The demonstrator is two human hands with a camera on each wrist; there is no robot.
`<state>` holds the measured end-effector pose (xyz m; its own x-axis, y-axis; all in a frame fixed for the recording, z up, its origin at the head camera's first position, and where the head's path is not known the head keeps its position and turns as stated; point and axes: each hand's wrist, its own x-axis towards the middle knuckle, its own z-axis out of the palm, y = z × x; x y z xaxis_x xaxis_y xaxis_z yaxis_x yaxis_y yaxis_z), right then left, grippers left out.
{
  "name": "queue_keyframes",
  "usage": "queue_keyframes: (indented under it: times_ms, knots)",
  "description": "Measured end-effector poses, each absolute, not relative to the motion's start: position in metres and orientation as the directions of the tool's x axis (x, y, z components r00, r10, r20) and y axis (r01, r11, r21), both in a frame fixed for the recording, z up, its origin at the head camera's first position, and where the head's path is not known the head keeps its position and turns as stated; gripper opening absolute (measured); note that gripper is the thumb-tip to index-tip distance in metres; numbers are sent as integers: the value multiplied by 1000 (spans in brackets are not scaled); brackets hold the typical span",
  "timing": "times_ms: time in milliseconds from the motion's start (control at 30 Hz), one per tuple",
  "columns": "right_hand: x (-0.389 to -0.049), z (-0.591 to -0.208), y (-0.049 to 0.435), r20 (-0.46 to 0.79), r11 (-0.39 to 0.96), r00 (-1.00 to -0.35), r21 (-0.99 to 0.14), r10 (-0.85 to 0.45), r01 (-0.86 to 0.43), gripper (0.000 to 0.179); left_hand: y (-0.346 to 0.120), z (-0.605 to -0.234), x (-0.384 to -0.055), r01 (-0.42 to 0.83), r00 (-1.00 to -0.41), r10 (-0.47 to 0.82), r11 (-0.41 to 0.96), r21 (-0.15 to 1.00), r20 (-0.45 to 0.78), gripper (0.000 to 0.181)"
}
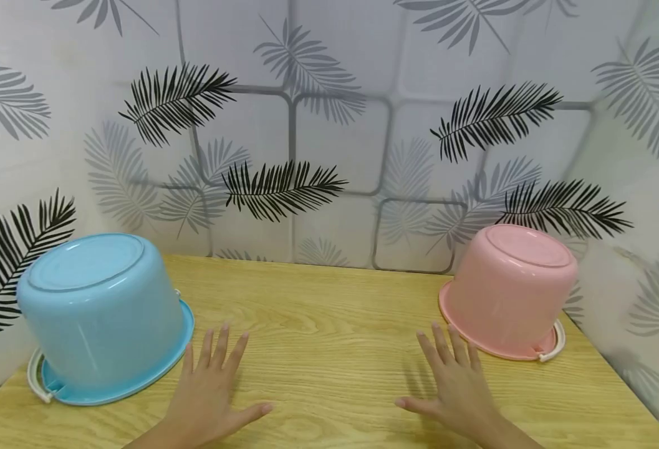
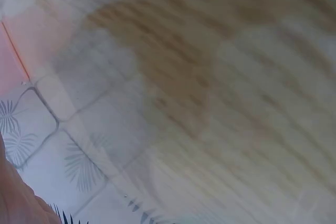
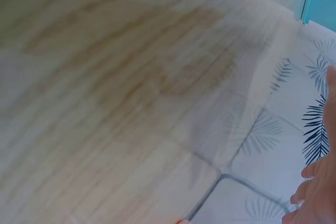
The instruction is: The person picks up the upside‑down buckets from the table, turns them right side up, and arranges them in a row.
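Observation:
A blue bucket (image 1: 105,324) stands upside down at the left of the wooden table, its white handle (image 1: 36,377) lying at the rim. A smaller pink bucket (image 1: 509,293), also upturned, stands at the right with a white handle (image 1: 555,343). My left hand (image 1: 206,386) is spread flat with straight fingers, just right of the blue bucket and holding nothing. My right hand (image 1: 454,386) is spread the same way in front of the pink bucket, with nothing in it. Whether either palm touches the table I cannot tell. Part of each hand shows at the edge of its own wrist view.
The wood-grain table (image 1: 318,349) reaches back to a wall (image 1: 340,149) covered in leaf-patterned paper. Similar paper covers the sides at left and right. In the right wrist view a blue bucket edge (image 3: 320,3) shows at the top corner.

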<state>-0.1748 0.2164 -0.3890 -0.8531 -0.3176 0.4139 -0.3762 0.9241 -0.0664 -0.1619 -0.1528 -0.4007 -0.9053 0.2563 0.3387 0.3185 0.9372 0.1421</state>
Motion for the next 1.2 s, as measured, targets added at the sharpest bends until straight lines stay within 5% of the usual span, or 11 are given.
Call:
queue_keyframes:
  times_ms: [800,1200]
  knots:
    - [-196,-392,176,358,858,-813,-61,-459,-511,104,-192,-419,-153,116,-987,76,948,295,144,105]
    - [-208,-392,152,261,811,-806,-118,-531,-573,98,-206,-428,-150,76,-992,47,964,255,118,104]
